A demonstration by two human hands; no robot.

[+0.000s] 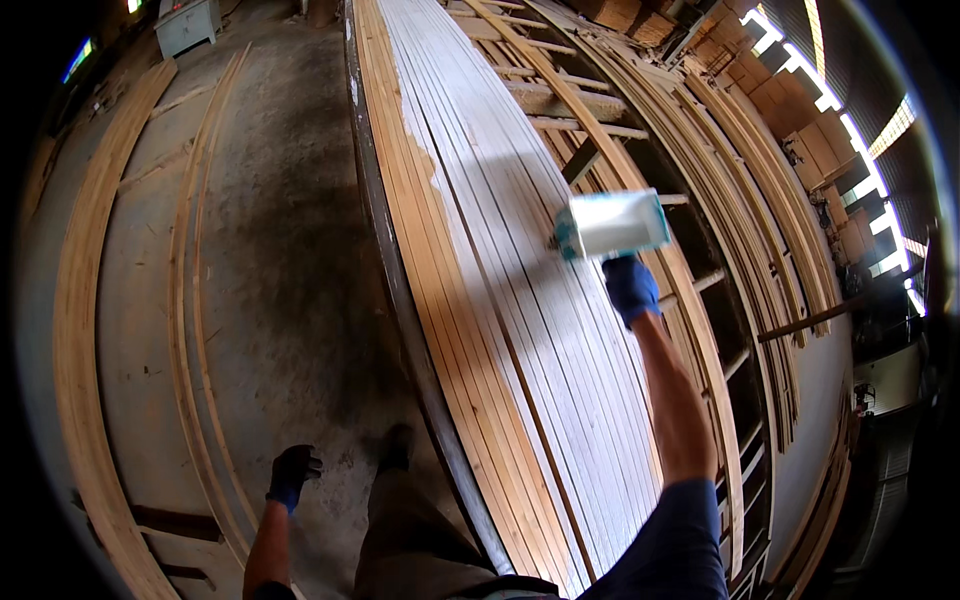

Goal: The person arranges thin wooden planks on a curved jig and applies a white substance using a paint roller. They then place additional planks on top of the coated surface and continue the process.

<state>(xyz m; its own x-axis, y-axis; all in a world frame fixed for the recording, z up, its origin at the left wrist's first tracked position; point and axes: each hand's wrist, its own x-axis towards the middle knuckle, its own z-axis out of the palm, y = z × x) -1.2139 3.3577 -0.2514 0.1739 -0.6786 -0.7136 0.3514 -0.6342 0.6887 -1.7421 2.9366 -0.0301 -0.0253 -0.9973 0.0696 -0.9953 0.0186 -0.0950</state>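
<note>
My right hand [631, 290], in a blue glove, is closed at the near edge of an open, box-shaped container [612, 224]. Its outside is teal and white, and its inside is white; what exactly the fingers grip is hidden behind the glove. The container is held over long wooden strips lying side by side, many of them coated white [520, 220]. Bare tan strips [450, 340] run along the left of the white ones. My left hand [293, 472], in a dark glove, hangs low over the floor with its fingers loosely apart and nothing in them.
A dark metal edge [385, 250] borders the strips on the left. More long boards lie on the floor [85, 260] at the far left. To the right are a timber rack [690, 290] and stacked planks [760, 200]. A grey cabinet [188, 27] stands at the back left.
</note>
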